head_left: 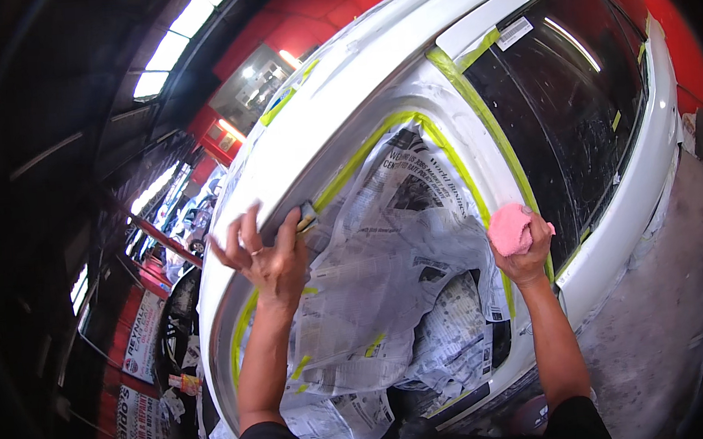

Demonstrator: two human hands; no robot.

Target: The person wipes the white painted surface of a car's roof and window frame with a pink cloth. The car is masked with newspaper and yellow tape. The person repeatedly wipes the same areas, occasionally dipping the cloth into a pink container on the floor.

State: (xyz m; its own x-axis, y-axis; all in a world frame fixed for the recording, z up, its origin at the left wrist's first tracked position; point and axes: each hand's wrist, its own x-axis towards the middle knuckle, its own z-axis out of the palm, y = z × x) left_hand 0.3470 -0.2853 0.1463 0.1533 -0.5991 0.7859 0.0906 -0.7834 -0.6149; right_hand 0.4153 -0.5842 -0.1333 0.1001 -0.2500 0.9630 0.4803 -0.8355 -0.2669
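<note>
A white car body point(341, 73) fills the middle of the view, its door opening masked with newspaper point(372, 283) and lined with yellow-green tape point(361, 155). My left hand point(266, 262) is at the upper left edge of that opening, fingers bent and apart, a ring on one. Beside its thumb a small folded grey-and-tan piece point(307, 217), like sandpaper, sticks out against the frame; the grip on it is partly hidden. My right hand point(527, 256) is wrapped round a bunched pink cloth point(510, 229) at the pillar right of the opening.
A dark rear window point(560, 107) bordered by tape lies right of the pillar, a white label point(515, 33) at its top. Grey concrete floor point(650, 288) shows at right. Printed banners point(141, 336) and a red post point(161, 237) stand at left.
</note>
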